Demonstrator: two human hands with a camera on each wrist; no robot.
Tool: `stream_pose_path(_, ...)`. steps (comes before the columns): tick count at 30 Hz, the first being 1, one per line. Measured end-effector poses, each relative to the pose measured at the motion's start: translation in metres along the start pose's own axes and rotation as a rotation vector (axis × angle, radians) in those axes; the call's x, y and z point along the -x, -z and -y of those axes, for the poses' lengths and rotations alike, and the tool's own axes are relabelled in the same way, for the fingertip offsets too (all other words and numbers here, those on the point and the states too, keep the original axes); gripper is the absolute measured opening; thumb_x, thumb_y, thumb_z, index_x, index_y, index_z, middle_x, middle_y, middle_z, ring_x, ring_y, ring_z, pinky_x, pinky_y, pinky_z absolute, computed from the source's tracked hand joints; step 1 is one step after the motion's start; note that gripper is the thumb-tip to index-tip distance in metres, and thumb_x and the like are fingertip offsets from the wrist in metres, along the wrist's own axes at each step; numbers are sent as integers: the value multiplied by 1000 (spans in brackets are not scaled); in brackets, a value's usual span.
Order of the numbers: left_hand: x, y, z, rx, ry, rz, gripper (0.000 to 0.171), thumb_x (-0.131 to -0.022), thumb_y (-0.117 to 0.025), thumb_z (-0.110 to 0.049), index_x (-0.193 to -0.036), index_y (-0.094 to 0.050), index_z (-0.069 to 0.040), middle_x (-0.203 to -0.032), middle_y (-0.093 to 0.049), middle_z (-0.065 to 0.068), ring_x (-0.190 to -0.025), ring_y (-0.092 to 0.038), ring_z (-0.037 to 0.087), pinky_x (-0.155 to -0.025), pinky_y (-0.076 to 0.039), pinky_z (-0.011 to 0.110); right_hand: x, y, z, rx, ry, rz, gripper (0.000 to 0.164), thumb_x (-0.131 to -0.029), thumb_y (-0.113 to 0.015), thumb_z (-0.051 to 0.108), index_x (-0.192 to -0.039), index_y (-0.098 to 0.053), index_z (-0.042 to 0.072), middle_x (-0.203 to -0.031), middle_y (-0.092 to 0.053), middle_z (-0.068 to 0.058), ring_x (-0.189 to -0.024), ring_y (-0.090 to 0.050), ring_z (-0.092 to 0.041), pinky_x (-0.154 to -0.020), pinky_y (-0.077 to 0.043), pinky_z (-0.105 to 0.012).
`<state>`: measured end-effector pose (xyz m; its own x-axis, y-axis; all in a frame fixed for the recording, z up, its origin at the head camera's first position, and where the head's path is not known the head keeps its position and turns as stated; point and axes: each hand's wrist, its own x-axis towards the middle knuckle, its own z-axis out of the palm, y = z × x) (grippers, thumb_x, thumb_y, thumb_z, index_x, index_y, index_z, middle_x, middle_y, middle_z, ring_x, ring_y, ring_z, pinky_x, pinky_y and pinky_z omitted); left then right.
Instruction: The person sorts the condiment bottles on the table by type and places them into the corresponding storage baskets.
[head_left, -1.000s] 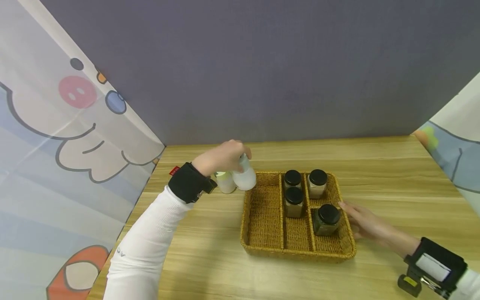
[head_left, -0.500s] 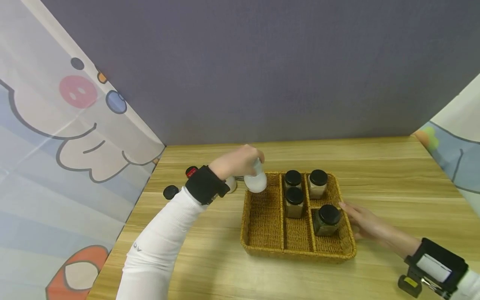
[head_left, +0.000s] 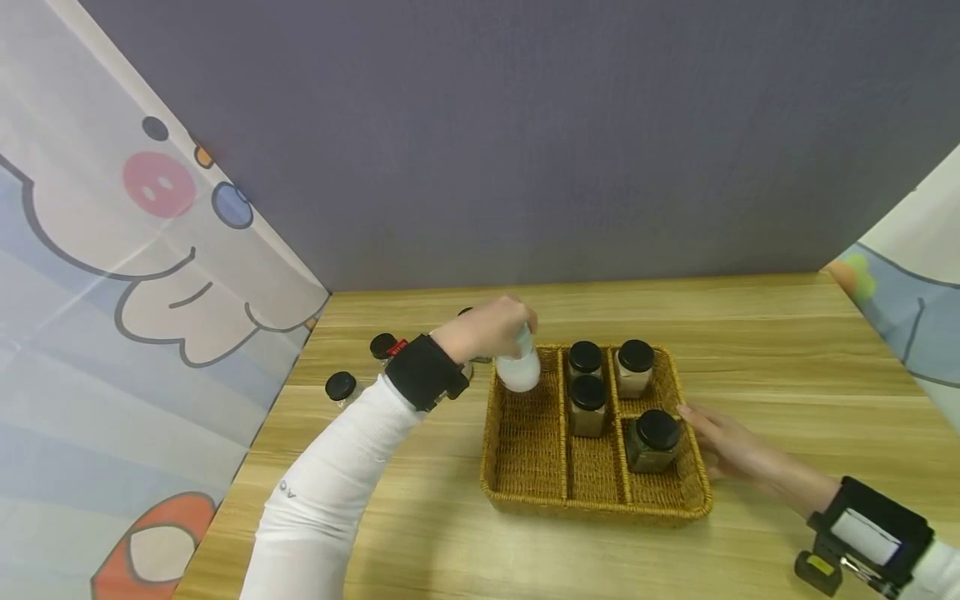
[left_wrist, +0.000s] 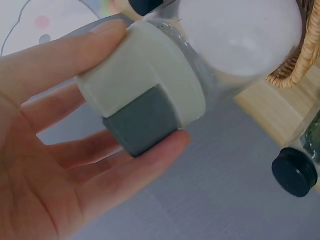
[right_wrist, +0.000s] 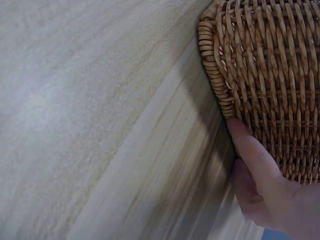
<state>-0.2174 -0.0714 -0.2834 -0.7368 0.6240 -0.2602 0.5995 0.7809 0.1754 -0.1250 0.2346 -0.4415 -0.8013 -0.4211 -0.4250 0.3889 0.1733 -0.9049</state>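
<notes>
My left hand (head_left: 491, 327) grips a clear seasoning jar (head_left: 519, 367) by its pale green lid. In the left wrist view this lid (left_wrist: 140, 70) has a dark grey flap, and the thumb and fingers are spread round it. White contents (left_wrist: 240, 35) show through the jar. It hangs tilted over the back left corner of a woven basket (head_left: 525, 498), above the left compartment. My right hand (head_left: 723, 442) touches the basket's right side. In the right wrist view, the right hand's fingers (right_wrist: 255, 155) lie against the wicker wall (right_wrist: 270, 90), one nearly straight.
Black-lidded jars stand in the basket: two in the middle compartment (head_left: 587, 404), one at back right (head_left: 635, 367), one at front right (head_left: 654, 440). More black-lidded jars (head_left: 341, 386) stand on the wooden table (head_left: 420, 517) at left, partly behind my left arm. A grey panel (head_left: 525, 150) rises behind.
My left hand has moved right and slightly toward me with the seasoning jar, bringing it over the basket's corner. Jars behind the left arm have come into view. The right hand and basket stay put.
</notes>
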Motion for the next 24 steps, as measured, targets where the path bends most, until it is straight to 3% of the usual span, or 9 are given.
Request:
stream_pose_path(16,-16,-22,-2,-7,-5,39,37,-75,-67,-6,-111,-59,-5,-113,-53,10,-94,-54,19,-69,-49,21,1,-1,2,1,1,-2,73,-96,-27,40,-135,9,-10,-134,0,-40,-122,-2,-53,-81,-45,-55)
stream_pose_path(24,-23,-30,0,-64,-60,51,37,-75,-69,-8,-110,-59,-4,-112,-56,8,-99,-53,19,-78,-48,22,1,-2,2,-2,9,-8,72,-96,-27,40,-135,9,-10,-135,-1,-39,-123,-2,-52,-80,-45,-55)
